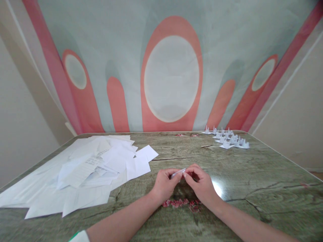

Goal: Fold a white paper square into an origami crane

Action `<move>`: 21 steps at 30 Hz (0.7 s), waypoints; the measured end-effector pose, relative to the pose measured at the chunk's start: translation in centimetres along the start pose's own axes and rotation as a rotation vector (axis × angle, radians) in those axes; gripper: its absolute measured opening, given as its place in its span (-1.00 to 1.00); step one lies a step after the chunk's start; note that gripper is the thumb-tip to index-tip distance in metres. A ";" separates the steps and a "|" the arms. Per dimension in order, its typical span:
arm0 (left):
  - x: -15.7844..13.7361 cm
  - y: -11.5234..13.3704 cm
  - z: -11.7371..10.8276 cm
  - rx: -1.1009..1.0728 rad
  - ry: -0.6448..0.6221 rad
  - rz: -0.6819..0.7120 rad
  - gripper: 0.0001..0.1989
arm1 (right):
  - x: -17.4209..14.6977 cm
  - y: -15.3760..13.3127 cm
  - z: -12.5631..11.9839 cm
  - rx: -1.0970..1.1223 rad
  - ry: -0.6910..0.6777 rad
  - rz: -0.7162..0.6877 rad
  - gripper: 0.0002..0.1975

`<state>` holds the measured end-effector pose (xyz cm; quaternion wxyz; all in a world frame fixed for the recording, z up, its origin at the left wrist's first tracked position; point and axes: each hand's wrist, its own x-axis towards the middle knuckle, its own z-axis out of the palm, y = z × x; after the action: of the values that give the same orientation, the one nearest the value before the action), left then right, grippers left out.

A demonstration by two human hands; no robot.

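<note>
A small folded piece of white paper (178,172) is pinched between both hands, just above the middle of the table. My left hand (165,183) grips its left part, thumb and fingers closed on it. At the paper's right end, the thumb and forefinger of my right hand (200,183) are pressed together on it. The fingers cover much of the paper, so its full folded shape is hidden.
Loose white sheets (85,195) lie in a broad, overlapping pile on the left of the wood-patterned table (252,178). Several small folded paper figures (226,145) stand grouped at the back right. Behind the table's far edge hangs a patterned backdrop (133,50).
</note>
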<state>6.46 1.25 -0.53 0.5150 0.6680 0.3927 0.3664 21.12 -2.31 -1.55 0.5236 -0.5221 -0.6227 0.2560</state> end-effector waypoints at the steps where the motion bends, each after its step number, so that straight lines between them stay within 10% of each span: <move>1: 0.0 0.0 0.0 0.000 -0.001 0.005 -0.70 | 0.0 0.0 0.0 -0.001 0.002 0.001 -0.89; 21: 0.2 -0.6 0.1 -0.002 0.013 0.006 -0.68 | -0.1 0.3 0.2 0.025 0.014 -0.002 -0.89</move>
<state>6.50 1.45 -1.12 0.5119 0.6664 0.3938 0.3727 21.05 -2.23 -1.87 0.5347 -0.5164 -0.6165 0.2596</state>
